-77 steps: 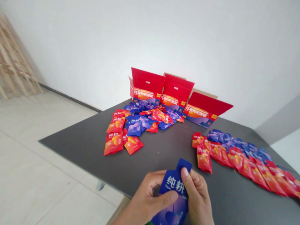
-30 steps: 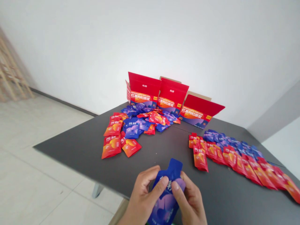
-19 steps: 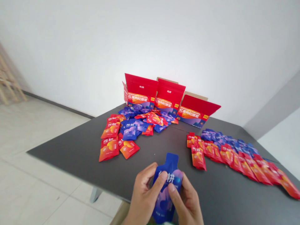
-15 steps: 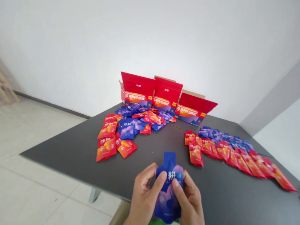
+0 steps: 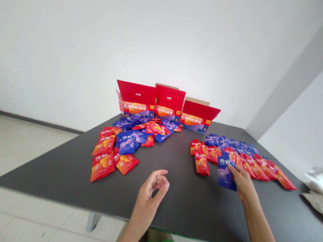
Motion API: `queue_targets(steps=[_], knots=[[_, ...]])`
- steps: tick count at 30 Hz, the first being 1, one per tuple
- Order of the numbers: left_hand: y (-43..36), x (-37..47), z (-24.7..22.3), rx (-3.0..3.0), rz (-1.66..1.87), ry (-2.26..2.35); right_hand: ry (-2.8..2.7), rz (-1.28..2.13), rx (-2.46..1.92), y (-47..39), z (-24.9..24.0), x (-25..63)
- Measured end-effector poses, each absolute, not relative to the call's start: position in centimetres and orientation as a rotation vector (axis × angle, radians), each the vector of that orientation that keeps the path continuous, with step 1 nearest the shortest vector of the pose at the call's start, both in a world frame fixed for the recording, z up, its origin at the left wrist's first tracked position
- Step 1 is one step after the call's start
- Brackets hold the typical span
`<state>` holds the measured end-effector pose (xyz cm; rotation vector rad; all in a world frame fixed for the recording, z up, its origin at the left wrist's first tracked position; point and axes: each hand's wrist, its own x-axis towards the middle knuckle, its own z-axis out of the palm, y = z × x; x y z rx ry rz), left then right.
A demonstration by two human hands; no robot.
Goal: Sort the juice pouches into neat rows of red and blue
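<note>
A blue pouch with white lettering is pinched by its right edge in my right hand, held in front of the row of red pouches. Behind those lies a row of blue pouches, partly overlapped by the red ones. My left hand hovers above the near part of the table, its fingers curved and apart with nothing between them. To its upper left is a mixed heap of red and blue pouches, with several red pouches at its left side.
Three open printed cartons stand along the back of the dark table, against the white wall. A pale crumpled item is at the far right. The table's left and front edges border a tiled floor.
My left hand has let go of the blue pouch. My right hand has carried it right and forward to the red row. The view has turned slightly right.
</note>
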<state>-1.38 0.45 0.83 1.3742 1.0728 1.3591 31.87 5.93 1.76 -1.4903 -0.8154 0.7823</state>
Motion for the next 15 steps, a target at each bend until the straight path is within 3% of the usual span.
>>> queue_targets(steps=[7,15], knots=[[1.2,-0.4,0.2,1.415,1.317,1.109,-0.898,0.896,-1.571,8.5,-1.0,31.9],[1.9,-0.2,-0.2,1.509,1.273,1.155,-0.761,1.029,-1.393,7.9,1.2,33.1]])
